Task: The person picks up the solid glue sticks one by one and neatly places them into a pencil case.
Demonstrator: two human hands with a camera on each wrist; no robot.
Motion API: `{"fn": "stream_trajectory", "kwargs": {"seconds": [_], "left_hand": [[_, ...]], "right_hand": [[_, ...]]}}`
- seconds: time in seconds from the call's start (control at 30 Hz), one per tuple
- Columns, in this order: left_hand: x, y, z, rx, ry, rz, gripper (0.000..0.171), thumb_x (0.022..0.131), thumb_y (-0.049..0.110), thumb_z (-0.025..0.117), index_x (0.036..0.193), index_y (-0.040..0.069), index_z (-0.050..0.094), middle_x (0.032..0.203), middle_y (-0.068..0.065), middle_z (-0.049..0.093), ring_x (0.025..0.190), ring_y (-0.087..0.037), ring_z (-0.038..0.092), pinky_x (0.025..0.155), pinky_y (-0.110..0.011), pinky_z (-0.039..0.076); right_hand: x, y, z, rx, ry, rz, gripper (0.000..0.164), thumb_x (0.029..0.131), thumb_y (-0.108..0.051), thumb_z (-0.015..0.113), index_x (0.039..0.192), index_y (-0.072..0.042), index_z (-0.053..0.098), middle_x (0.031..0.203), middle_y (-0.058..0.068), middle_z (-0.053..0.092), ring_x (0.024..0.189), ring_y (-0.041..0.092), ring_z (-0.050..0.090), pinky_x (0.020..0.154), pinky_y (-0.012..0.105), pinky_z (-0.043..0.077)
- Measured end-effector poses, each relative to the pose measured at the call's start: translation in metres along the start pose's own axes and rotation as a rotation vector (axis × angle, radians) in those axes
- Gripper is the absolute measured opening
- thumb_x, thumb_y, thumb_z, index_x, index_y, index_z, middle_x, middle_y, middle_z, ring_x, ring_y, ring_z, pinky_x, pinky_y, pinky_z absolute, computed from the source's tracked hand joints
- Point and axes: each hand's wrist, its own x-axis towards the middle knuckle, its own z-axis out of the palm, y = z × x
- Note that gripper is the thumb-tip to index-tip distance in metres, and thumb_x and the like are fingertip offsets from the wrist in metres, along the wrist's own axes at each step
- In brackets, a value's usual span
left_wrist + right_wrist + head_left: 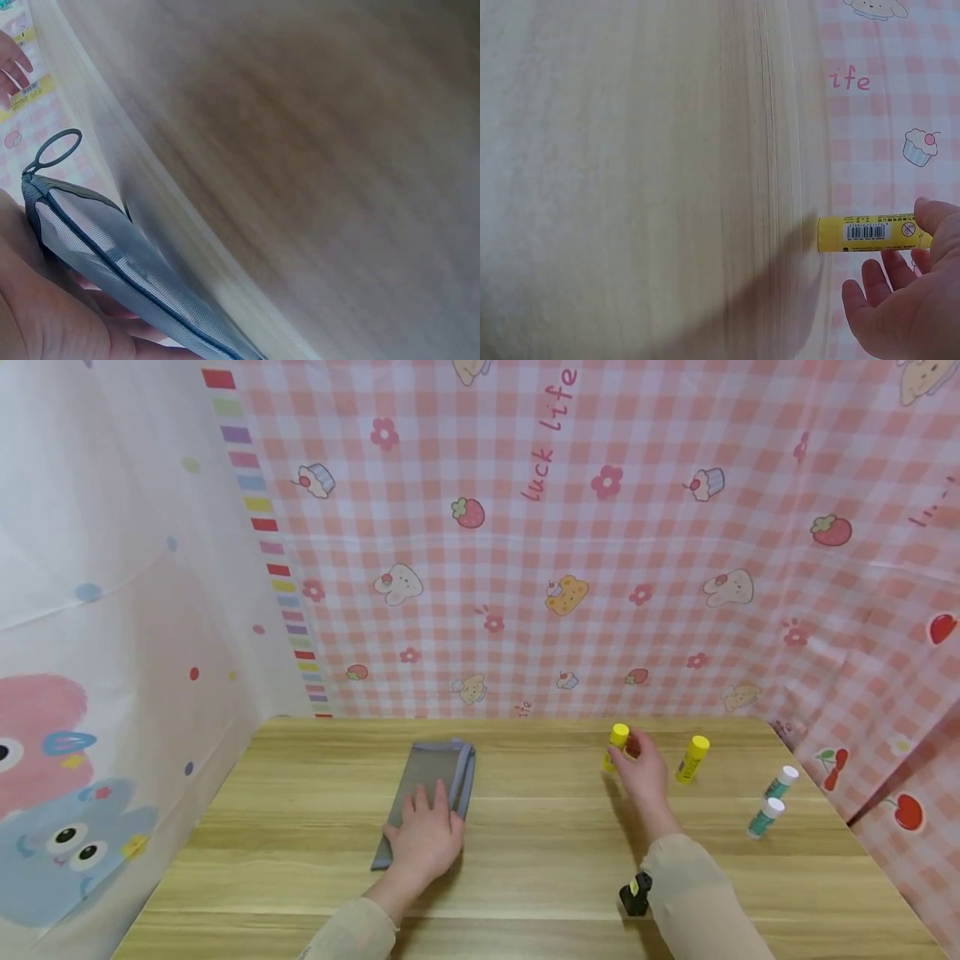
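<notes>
My right hand (643, 770) pinches a yellow glue stick (619, 735) between thumb and fingers near the back of the table. In the right wrist view, the barcode side of that glue stick (866, 233) shows, with the thumb near its cap end. On the left, a grey mesh zip pouch (429, 768) lies flat, a loop at its corner in the left wrist view. My left hand (426, 837) rests on the pouch with its fingers spread, covering part of it. A second yellow glue stick (692, 762) stands upright just right of my right hand.
Two small white-capped green sticks (782, 782) (766, 818) stand at the table's right side. The wooden table (532, 852) ends at a pink checked curtain (525, 568) behind. A black wrist camera (635, 895) sits at my right sleeve.
</notes>
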Motion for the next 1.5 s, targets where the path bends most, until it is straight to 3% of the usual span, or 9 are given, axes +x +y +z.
{"fn": "stream_trajectory", "kwargs": {"seconds": [0.4, 0.77, 1.23, 1.5], "left_hand": [[0.000, 0.000, 0.001, -0.010, 0.001, 0.003, 0.059, 0.098, 0.029, 0.040, 0.151, 0.003, 0.039, 0.151, -0.032, 0.033, 0.138, -0.050, 0.029, 0.089, -0.084, 0.023], [0.001, 0.001, 0.001, -0.004, 0.007, 0.006, 0.058, 0.098, 0.028, 0.040, 0.150, 0.003, 0.040, 0.150, -0.032, 0.034, 0.138, -0.050, 0.029, 0.089, -0.084, 0.023], [0.001, 0.000, 0.002, -0.004, -0.003, 0.014, 0.059, 0.098, 0.028, 0.040, 0.151, 0.002, 0.038, 0.150, -0.033, 0.033, 0.137, -0.051, 0.029, 0.089, -0.085, 0.023], [0.000, 0.001, 0.001, -0.005, 0.002, 0.009, 0.059, 0.098, 0.028, 0.040, 0.151, 0.002, 0.039, 0.150, -0.032, 0.034, 0.137, -0.051, 0.029, 0.089, -0.084, 0.024]], "right_hand": [[0.004, -0.001, 0.006, -0.023, 0.046, -0.011, 0.042, 0.096, -0.010, 0.061, 0.130, 0.012, 0.049, 0.126, 0.033, 0.055, 0.119, 0.043, 0.053, 0.105, 0.050, 0.039], [0.002, -0.003, 0.015, -0.005, 0.047, -0.004, 0.037, 0.099, -0.011, 0.057, 0.128, 0.010, 0.051, 0.124, 0.029, 0.057, 0.115, 0.040, 0.054, 0.101, 0.049, 0.043], [-0.019, -0.025, 0.039, 0.065, 0.016, -0.080, 0.031, 0.097, -0.008, 0.061, 0.121, 0.012, 0.055, 0.119, 0.031, 0.060, 0.109, 0.041, 0.059, 0.096, 0.048, 0.048], [-0.031, -0.038, 0.053, 0.100, -0.026, -0.057, 0.031, 0.097, -0.010, 0.062, 0.120, 0.010, 0.058, 0.114, 0.027, 0.062, 0.104, 0.037, 0.060, 0.089, 0.045, 0.052]]}}
